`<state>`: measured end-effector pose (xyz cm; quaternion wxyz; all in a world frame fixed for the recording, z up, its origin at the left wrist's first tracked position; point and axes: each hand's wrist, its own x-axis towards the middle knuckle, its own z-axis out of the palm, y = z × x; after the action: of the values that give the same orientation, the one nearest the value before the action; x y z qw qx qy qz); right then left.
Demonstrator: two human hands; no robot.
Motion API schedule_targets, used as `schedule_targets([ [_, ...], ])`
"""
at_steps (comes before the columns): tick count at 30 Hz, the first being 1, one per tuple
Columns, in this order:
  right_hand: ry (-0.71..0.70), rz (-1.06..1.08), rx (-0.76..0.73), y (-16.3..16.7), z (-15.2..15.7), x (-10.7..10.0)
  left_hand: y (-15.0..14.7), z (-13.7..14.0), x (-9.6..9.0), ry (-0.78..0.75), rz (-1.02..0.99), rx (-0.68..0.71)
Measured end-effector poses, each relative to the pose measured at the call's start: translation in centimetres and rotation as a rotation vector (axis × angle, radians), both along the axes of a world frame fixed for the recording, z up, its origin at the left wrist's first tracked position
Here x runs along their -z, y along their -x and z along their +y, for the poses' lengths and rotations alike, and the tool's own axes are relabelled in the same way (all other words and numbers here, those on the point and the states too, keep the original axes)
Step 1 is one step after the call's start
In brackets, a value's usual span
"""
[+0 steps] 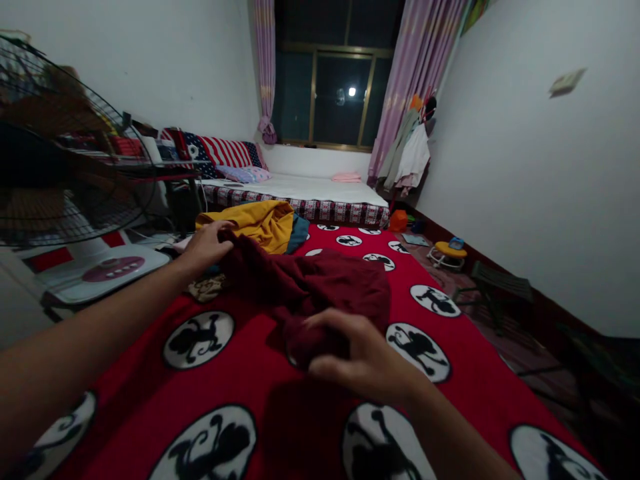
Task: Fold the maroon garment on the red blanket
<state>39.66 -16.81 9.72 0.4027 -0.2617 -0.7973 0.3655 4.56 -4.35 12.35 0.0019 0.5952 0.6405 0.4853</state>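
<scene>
A dark maroon garment [330, 280] lies crumpled over the red blanket [280, 427], which is patterned with white circles and black figures. My left hand [209, 245] pinches the garment's far left end and lifts it a little. At the near edge, my right hand [355, 347] is closed around a bunched fold of the same cloth, thumb below and fingers above. Just beyond my left hand is a heap of clothes with a mustard-yellow garment [265, 223] and a blue-teal one [299, 233]. A small patterned cloth [207, 288] rests below my left wrist.
A wire-caged fan [75, 160] stands close on the left, above its white base [115, 270]. Across the far end is another bed [310, 187] under a window. On the right floor are a yellow stool [450, 251] and a dark folding stool [503, 281].
</scene>
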Motion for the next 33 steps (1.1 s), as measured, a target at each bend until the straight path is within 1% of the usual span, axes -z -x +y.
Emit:
schedule_targets([
  [1, 0.07, -0.097, -0.168, 0.6, 0.0, -0.1, 0.1, -0.3, 0.3, -0.021, 0.15, -0.002],
  [2, 0.121, -0.138, -0.239, 1.0, 0.5, -0.1, -0.3, -0.8, 0.7, -0.045, 0.28, 0.012],
  [3, 0.145, -0.128, -0.214, 1.2, 1.4, 0.0, -1.1, -1.3, 1.3, -0.06, 0.368, 0.049],
  [4, 0.133, -0.09, -0.107, 1.0, 2.7, 0.3, -2.3, -1.8, 1.9, -0.072, 0.408, 0.107],
  [5, 0.092, -0.058, 0.055, 0.7, 4.3, 0.8, -3.9, -2.5, 2.5, -0.063, 0.415, 0.194],
  [6, 0.021, -0.043, 0.241, 0.2, 6.0, 1.5, -5.7, -3.2, 3.2, -0.032, 0.408, 0.308],
  [7, -0.076, -0.064, 0.448, -0.4, 7.6, 2.4, -7.6, -4.1, 3.9, 0.004, 0.391, 0.439],
  [8, -0.139, -0.133, 0.647, -1.1, 9.2, 3.5, -9.6, -4.9, 4.6, 0.033, 0.365, 0.556],
  [9, -0.14, -0.214, 0.805, -1.8, 10.4, 4.7, -11.3, -5.8, 5.4, 0.061, 0.35, 0.643],
  [10, -0.105, -0.289, 0.906, -2.4, 11.3, 6.0, -12.9, -6.7, 6.1, 0.09, 0.362, 0.703],
  [11, -0.067, -0.352, 0.963, -3.0, 11.9, 7.1, -14.1, -7.4, 6.8, 0.121, 0.391, 0.744],
  [12, -0.034, -0.399, 0.984, -3.4, 12.2, 8.1, -14.9, -8.0, 7.5, 0.153, 0.42, 0.759],
  [13, -0.019, -0.429, 0.976, -3.8, 12.2, 8.9, -15.4, -8.4, 8.1, 0.184, 0.441, 0.754],
  [15, -0.036, -0.451, 0.894, -4.1, 11.7, 9.6, -15.3, -8.5, 9.2, 0.237, 0.424, 0.714],
  [17, -0.069, -0.438, 0.753, -4.0, 10.9, 9.5, -14.3, -7.9, 9.8, 0.28, 0.38, 0.706],
  [19, -0.106, -0.406, 0.61, -3.7, 10.1, 8.8, -13.2, -7.1, 10.1, 0.318, 0.394, 0.761],
  [21, -0.145, -0.39, 0.503, -3.4, 8.8, 8.1, -12.4, -6.4, 9.9, 0.349, 0.468, 0.825],
  [23, -0.181, -0.425, 0.43, -3.1, 7.0, 7.3, -12.0, -5.9, 9.5, 0.36, 0.539, 0.864],
  [28, -0.306, -0.65, 0.283, -2.5, 1.3, 5.9, -11.0, -5.1, 8.2, 0.392, 0.586, 0.921],
  [31, -0.326, -0.739, 0.199, -2.0, -0.7, 6.2, -10.1, -4.8, 8.0, 0.433, 0.61, 0.901],
  [33, -0.32, -0.767, 0.226, -1.6, -0.8, 7.0, -10.0, -4.7, 8.1, 0.436, 0.66, 0.867],
])
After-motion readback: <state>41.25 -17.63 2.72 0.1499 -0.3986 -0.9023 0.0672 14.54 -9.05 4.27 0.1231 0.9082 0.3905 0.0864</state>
